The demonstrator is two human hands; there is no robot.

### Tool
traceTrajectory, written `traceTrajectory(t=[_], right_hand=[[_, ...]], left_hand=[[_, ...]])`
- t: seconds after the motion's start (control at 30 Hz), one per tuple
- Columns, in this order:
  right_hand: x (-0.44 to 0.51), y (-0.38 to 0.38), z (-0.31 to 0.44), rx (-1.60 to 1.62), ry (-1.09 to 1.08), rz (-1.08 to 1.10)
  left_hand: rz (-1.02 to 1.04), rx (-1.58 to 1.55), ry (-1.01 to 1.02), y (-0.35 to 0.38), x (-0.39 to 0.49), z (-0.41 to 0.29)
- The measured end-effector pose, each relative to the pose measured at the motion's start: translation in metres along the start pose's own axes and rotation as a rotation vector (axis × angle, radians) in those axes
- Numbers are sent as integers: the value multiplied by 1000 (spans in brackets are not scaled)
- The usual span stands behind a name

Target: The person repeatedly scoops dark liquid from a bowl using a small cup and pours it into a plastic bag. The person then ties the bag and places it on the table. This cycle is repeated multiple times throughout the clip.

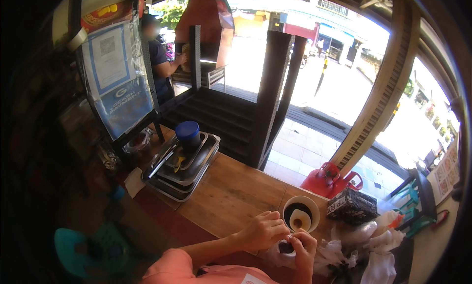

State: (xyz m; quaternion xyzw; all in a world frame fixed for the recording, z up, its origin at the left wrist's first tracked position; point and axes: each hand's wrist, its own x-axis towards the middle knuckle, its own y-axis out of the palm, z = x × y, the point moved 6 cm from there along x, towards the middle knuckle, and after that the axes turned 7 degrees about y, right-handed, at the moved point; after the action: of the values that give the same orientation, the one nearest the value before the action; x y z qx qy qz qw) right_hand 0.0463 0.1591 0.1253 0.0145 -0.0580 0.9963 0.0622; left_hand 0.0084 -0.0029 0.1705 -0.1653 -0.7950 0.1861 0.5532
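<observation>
My left hand [262, 229] and my right hand [304, 246] meet above the wooden table's near edge. Their fingertips pinch the gathered top of a small clear plastic bag [281, 257]. Dark liquid shows inside the bag, which hangs below my fingers. Just beyond my hands stands a white round tub [312, 207] of dark liquid. A white scoop or small cup [300, 220] rests in that tub, with some brown liquid in its bottom.
Stacked metal trays [188, 180] hold a blue-lidded container [187, 132], tongs [162, 162] and a yellow-handled brush [179, 163]. A tip box [352, 206] and plastic bags [335, 252] lie right. Beyond are red gas cylinders [320, 180], a black rack [221, 107] and a person [160, 59].
</observation>
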Motion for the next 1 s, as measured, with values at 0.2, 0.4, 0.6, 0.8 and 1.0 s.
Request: traceTrajectory(t=[0.2,0.4,0.6,0.8,1.0], right_hand=[[-22,14,41,-511,-516,-347],[-21,25,58,-555,-574,-249],[-15,29,57,-413,-487,-88],[-3,39,34,195,-275,226],[-5,33,41,-91,-428,-20]], left_hand=[[75,-367,-658,4,-21,21],[208,-325,-935,0,-36,17],[-11,-403,-357,-21,-18,1],[2,-391,-240,-25,-14,-8],[-127,-124,-211,-29,-13,-19]])
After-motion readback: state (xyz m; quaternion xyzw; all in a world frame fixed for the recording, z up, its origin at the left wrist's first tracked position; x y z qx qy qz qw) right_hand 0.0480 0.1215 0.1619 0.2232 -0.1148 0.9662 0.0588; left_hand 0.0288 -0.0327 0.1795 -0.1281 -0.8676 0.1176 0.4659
